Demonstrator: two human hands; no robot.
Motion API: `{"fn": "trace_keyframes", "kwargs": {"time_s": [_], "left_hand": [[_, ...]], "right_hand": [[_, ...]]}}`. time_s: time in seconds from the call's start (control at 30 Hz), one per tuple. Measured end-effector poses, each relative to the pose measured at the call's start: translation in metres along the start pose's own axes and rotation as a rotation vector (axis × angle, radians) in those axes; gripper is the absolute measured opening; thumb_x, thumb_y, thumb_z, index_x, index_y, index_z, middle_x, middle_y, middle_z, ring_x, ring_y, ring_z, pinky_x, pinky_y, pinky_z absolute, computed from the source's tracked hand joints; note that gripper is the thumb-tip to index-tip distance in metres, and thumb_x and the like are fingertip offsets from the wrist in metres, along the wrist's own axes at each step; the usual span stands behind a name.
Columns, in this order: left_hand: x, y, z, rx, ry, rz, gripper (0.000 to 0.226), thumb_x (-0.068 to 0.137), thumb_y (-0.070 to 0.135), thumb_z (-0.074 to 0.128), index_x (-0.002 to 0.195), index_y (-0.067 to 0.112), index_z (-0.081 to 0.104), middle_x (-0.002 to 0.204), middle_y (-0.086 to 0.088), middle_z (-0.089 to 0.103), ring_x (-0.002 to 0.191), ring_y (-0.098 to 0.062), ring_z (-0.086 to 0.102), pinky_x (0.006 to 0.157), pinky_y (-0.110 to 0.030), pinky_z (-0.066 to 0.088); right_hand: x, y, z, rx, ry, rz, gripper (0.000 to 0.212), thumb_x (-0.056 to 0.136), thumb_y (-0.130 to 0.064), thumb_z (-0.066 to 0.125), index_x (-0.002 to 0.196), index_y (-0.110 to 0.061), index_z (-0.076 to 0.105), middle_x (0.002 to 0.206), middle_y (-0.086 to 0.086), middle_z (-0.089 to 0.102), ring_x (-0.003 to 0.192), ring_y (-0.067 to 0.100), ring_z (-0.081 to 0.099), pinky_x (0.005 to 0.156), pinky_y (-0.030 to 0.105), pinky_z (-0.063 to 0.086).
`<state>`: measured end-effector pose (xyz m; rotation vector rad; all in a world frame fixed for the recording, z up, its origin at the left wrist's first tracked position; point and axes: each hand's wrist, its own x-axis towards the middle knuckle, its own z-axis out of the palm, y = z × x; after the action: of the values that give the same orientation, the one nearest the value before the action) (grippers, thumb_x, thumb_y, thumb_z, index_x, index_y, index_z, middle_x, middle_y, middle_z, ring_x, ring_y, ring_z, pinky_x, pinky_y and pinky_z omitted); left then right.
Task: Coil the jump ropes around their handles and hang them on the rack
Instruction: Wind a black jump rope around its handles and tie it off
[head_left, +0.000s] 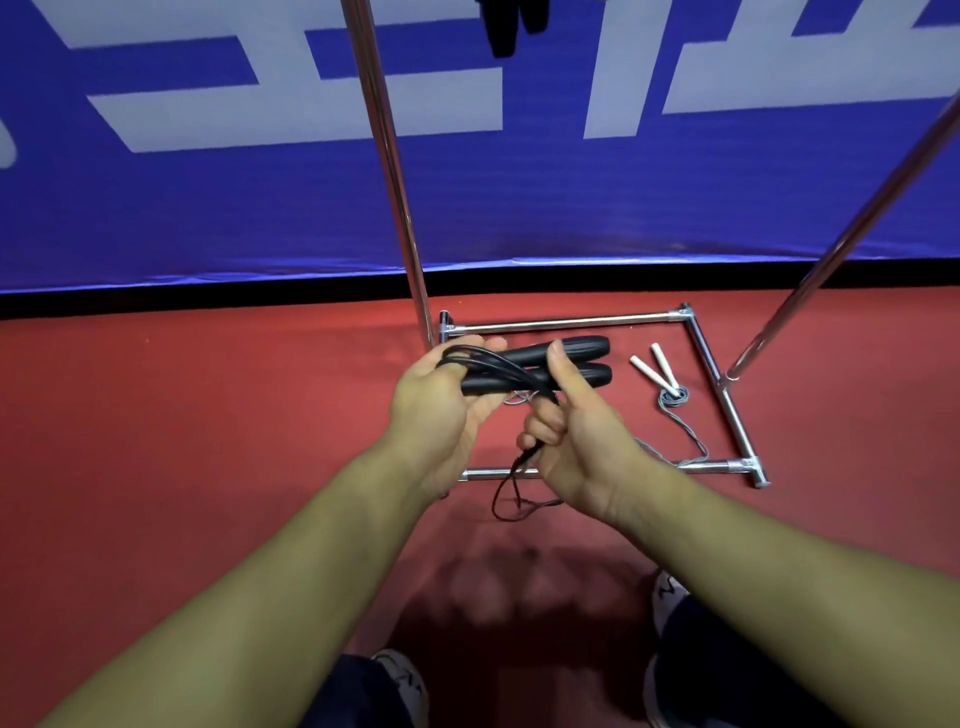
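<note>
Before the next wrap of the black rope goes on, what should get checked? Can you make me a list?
1. Both black handles side by side in the left hand: ok.
2. Right hand gripping the black cord: ok.
3. Cord all wound up: not ok, a loose loop hangs below the hands.
4. Loose loop free of knots: cannot tell.
5. White-handled rope out of the way: ok, it lies on the floor inside the rack base, uncoiled.
6. Free spot on the rack's top bar: cannot tell, it is out of view.
</note>
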<state>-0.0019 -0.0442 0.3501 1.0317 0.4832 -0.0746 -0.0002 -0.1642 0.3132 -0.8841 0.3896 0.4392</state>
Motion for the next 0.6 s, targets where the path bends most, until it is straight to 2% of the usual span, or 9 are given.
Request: {"fn": "trace_keyframes", "kwargs": {"time_s": [0.1, 0.2, 0.27, 0.3, 0.37, 0.47, 0.53, 0.6], "left_hand": [[-0.002, -0.007, -0.003, 0.100, -0.087, -0.037, 0.027, 0.102, -0.003, 0.037, 0.122, -0.010, 0.053, 0.122, -0.028, 0.063, 0.110, -0.032, 0.066, 0.089, -0.037, 0.058], [-0.006, -0.006, -0.005, 0.174, -0.217, 0.001, 0.026, 0.098, -0.001, 0.044, 0.122, -0.005, 0.054, 0.122, -0.024, 0.064, 0.110, -0.033, 0.067, 0.091, -0.037, 0.057], [-0.009, -0.005, -0.005, 0.200, -0.264, -0.013, 0.028, 0.088, 0.013, 0.051, 0.114, 0.007, 0.060, 0.113, -0.018, 0.069, 0.102, -0.032, 0.069, 0.085, -0.038, 0.058], [-0.009, -0.006, -0.006, 0.238, -0.249, -0.007, 0.026, 0.086, 0.024, 0.052, 0.108, 0.013, 0.061, 0.109, -0.013, 0.070, 0.095, -0.029, 0.070, 0.079, -0.037, 0.058], [-0.008, -0.008, -0.006, 0.409, -0.152, 0.075, 0.025, 0.097, 0.041, 0.050, 0.102, 0.019, 0.061, 0.103, -0.008, 0.070, 0.078, -0.022, 0.068, 0.067, -0.035, 0.055], [0.004, -0.013, -0.009, 0.701, -0.003, 0.285, 0.047, 0.100, 0.054, 0.038, 0.089, 0.018, 0.065, 0.078, -0.012, 0.071, 0.052, -0.017, 0.061, 0.057, -0.036, 0.049], [0.011, -0.012, -0.012, 0.774, 0.048, 0.384, 0.047, 0.096, 0.055, 0.039, 0.082, 0.018, 0.064, 0.062, -0.012, 0.065, 0.044, -0.018, 0.058, 0.057, -0.039, 0.048], [0.014, -0.010, -0.012, 0.730, 0.066, 0.452, 0.033, 0.100, 0.042, 0.042, 0.082, 0.023, 0.062, 0.059, -0.006, 0.059, 0.041, -0.016, 0.054, 0.055, -0.038, 0.047]], "right_hand": [[0.002, -0.005, 0.000, 0.032, 0.052, -0.097, 0.029, 0.088, -0.044, 0.065, 0.075, -0.022, 0.052, 0.045, -0.007, 0.016, 0.043, 0.010, 0.016, 0.049, 0.025, 0.029], [0.002, -0.013, 0.000, 0.066, 0.039, -0.090, 0.028, 0.093, -0.041, 0.061, 0.078, -0.018, 0.060, 0.042, -0.008, 0.017, 0.042, 0.009, 0.017, 0.050, 0.025, 0.028], [0.002, -0.016, -0.001, 0.068, 0.035, -0.074, 0.028, 0.093, -0.042, 0.060, 0.081, -0.018, 0.063, 0.042, -0.008, 0.017, 0.042, 0.009, 0.016, 0.048, 0.024, 0.028], [0.001, -0.015, -0.001, 0.060, 0.037, -0.068, 0.027, 0.093, -0.042, 0.061, 0.080, -0.018, 0.063, 0.043, -0.008, 0.017, 0.042, 0.009, 0.016, 0.048, 0.024, 0.028], [0.000, -0.013, -0.001, 0.036, 0.047, -0.051, 0.027, 0.091, -0.042, 0.064, 0.075, -0.021, 0.060, 0.044, -0.007, 0.016, 0.043, 0.010, 0.016, 0.048, 0.024, 0.029], [-0.006, -0.009, 0.000, -0.012, 0.038, -0.037, 0.029, 0.089, -0.041, 0.067, 0.072, -0.026, 0.049, 0.046, -0.006, 0.016, 0.043, 0.011, 0.017, 0.049, 0.025, 0.029], [-0.009, -0.007, 0.002, -0.059, -0.002, -0.058, 0.031, 0.089, -0.042, 0.066, 0.068, -0.026, 0.050, 0.048, -0.005, 0.016, 0.044, 0.011, 0.017, 0.050, 0.025, 0.029], [-0.012, -0.005, 0.003, -0.174, -0.070, -0.089, 0.042, 0.093, -0.045, 0.060, 0.060, -0.025, 0.044, 0.049, -0.004, 0.018, 0.046, 0.013, 0.018, 0.054, 0.029, 0.025]]}}
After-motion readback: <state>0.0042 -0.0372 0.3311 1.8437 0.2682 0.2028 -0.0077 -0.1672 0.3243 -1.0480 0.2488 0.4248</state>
